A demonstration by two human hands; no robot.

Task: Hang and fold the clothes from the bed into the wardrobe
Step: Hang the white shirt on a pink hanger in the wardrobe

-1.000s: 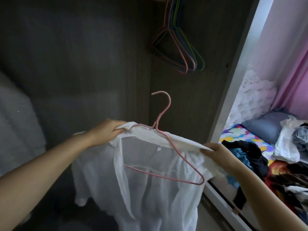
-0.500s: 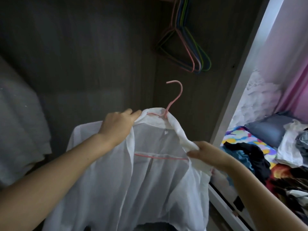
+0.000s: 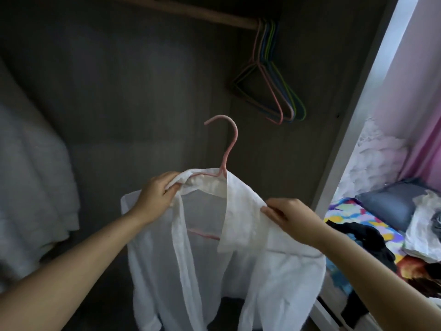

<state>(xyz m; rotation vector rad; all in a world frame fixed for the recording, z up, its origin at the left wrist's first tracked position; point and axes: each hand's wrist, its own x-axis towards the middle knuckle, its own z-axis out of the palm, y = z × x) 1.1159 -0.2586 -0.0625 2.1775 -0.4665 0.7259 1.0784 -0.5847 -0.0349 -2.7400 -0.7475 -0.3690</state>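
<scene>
white shirt (image 3: 226, 271) on pink hanger (image 3: 225, 149), held up inside wardrobe (image 3: 119, 91) below rail (image 3: 191, 13). left hand (image 3: 156, 194) pinches collar at left shoulder; right hand (image 3: 290, 217) pinches collar flap at right shoulder. step looks like: seating shirt on hanger, not yet hung. next likely: square collar, lift hook onto rail beside spare hangers (image 3: 269, 91). count: one shirt, one hanger in use, about four spare on rail, pile of clothes (image 3: 372, 237) on bed (image 3: 353, 211), exact number unclear.
</scene>
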